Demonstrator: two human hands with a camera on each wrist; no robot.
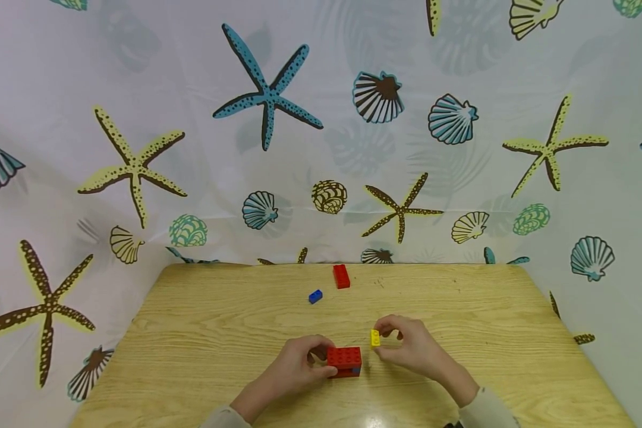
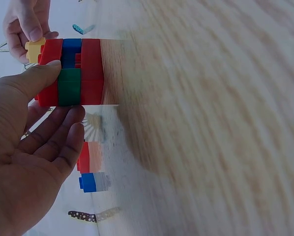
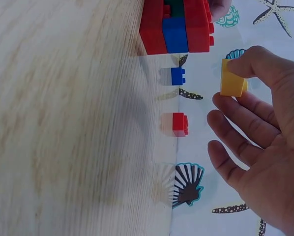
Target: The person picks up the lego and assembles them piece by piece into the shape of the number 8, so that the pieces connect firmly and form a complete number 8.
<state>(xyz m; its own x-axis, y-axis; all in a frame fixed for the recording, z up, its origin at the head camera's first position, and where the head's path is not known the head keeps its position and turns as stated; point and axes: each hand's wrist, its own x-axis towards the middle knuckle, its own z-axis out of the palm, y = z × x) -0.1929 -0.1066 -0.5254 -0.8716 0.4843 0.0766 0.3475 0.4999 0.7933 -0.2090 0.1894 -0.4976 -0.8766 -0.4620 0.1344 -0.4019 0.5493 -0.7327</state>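
Right hand (image 1: 412, 345) pinching yellow brick (image 1: 375, 337)

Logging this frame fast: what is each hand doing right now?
Left hand: grips the red brick stack on the table.
Right hand: pinches a small yellow brick beside the stack.

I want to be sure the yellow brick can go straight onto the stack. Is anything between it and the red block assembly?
Nothing visible. The right hand pinches the yellow brick just beside the red block assembly, which the left hand grips. The loose blue brick and red brick lie farther back.
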